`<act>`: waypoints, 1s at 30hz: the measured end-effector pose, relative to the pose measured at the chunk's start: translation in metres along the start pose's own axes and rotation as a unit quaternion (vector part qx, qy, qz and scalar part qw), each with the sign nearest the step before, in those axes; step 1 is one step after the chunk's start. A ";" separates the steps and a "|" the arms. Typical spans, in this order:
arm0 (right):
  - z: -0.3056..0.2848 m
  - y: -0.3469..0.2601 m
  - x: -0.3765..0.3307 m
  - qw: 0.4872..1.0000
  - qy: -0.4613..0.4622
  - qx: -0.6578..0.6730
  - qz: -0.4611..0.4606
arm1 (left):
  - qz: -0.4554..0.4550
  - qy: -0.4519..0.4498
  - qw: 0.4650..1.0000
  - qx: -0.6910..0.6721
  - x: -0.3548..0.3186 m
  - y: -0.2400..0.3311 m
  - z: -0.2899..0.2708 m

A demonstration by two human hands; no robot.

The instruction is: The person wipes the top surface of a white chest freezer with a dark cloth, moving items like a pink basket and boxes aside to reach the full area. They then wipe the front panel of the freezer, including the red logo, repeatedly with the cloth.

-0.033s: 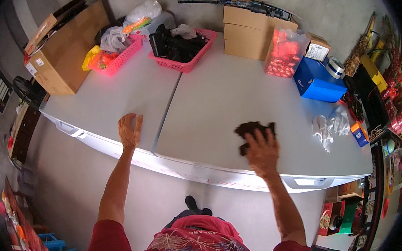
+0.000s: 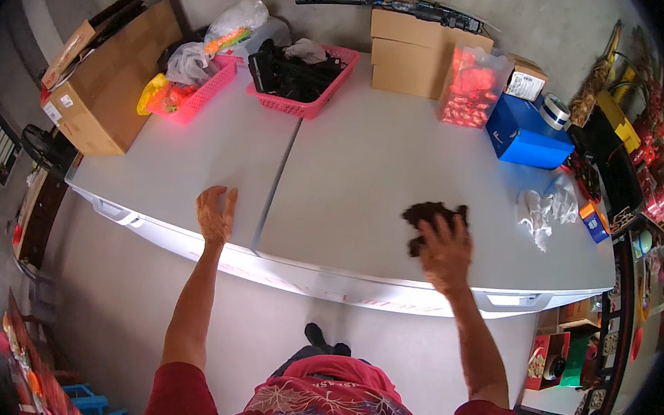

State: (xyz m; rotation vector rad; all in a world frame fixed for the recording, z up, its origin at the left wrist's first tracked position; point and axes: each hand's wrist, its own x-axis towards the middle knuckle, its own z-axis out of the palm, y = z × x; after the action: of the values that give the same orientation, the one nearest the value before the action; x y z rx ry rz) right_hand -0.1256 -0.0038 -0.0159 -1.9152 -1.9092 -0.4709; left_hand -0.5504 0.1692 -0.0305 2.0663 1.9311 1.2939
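A crumpled dark brown cloth (image 2: 426, 215) lies on the right half of the pale grey top of a wide white chest (image 2: 350, 178). My right hand (image 2: 446, 254) presses down on this cloth with fingers spread over it; part of the cloth is hidden under the palm. On the left half, close to the front edge, my left hand (image 2: 215, 215) rests with thumb and fingers apart and nothing in it. A dark seam between the two halves of the top runs just right of that hand.
Along the back stand a large cardboard box (image 2: 111, 85), two pink baskets (image 2: 302, 110) (image 2: 200, 102), stacked cartons (image 2: 407, 61), a clear tub of red packets (image 2: 470, 93) and a blue box (image 2: 526, 137) with a tape roll (image 2: 554, 112). White crumpled gloves or cloths (image 2: 536, 216) lie at right.
My right hand has slid a little to the right, and the brown cloth has moved along with it. My left hand stays in the same place.
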 end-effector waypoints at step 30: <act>0.119 -0.326 0.180 0.978 -0.013 0.162 -0.133 | 0.200 -0.049 0.979 -0.003 0.078 -0.150 -0.091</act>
State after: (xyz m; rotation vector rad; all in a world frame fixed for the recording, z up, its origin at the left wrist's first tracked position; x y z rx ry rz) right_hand -0.4537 0.2094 -0.0159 -1.4753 -2.1202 -0.1930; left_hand -0.7334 0.2238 -0.0096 2.5539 1.5186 1.2218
